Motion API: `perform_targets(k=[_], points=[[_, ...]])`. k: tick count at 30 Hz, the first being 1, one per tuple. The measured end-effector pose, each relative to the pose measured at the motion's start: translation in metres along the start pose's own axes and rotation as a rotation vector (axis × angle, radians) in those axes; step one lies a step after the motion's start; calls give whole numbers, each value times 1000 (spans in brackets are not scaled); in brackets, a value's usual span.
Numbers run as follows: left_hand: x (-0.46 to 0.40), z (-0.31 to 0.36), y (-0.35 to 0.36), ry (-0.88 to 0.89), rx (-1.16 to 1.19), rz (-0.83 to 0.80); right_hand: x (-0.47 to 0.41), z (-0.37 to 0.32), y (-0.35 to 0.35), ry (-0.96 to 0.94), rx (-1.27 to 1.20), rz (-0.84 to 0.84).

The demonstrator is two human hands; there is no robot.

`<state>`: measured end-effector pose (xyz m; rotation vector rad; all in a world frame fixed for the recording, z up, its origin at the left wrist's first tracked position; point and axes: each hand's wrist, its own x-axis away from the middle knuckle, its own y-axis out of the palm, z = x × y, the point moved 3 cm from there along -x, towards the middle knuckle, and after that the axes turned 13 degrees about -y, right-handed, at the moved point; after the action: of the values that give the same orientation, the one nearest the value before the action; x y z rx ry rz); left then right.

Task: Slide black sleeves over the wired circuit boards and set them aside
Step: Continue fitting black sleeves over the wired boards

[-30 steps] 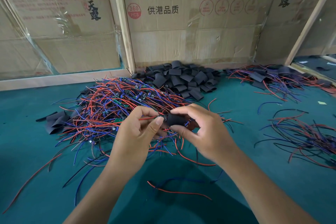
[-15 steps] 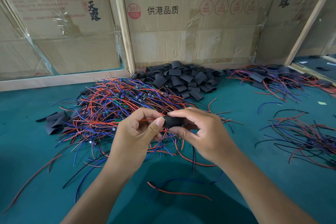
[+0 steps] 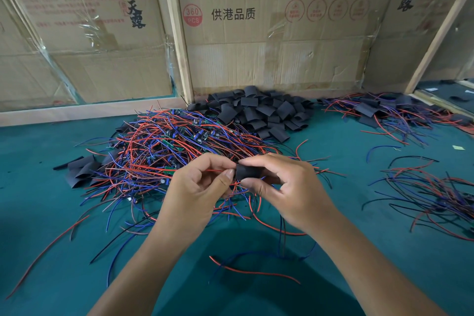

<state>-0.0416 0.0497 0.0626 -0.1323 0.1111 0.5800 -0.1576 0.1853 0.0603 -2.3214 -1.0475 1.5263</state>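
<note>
Both hands have closed together; right hand point(image 3: 287, 182) grips the black sleeve point(image 3: 247, 171), now butted against left hand point(image 3: 197, 187) pinching the red wire point(image 3: 218, 170); board likely nearly covered.

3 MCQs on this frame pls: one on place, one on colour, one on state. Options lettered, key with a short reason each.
1. Where does the pile of loose black sleeves lie?
A. against the cardboard box at the back
B. under the person's wrists
C. at the near left edge of the table

2. What colour is the table cover?
A. grey
B. teal green
C. yellow

3. What is the right hand doing?
A. lying flat on the table
B. pinching a black sleeve
C. pointing at the box

Key:
1 A: the pile sits at the foot of the cardboard box, behind the heap of wired boards.
2 B: the bare cover around the wires is teal green.
3 B: thumb and fingers pinch the black sleeve, while the left hand pinches a red wire beside it.
</note>
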Motion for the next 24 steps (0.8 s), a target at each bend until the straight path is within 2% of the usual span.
perform_targets(k=[7,12,19,24], points=[[1,-1,-1,-61,28,-18,1,3,0,12,-19,6],[3,3,-2,-14,-41,-2,3,3,3,64,-102,9],[5,4,0,2,-87,25,4,-1,3,38,-47,-32],[3,-4,3,-104,-1,43,5,-5,4,0,70,-134]])
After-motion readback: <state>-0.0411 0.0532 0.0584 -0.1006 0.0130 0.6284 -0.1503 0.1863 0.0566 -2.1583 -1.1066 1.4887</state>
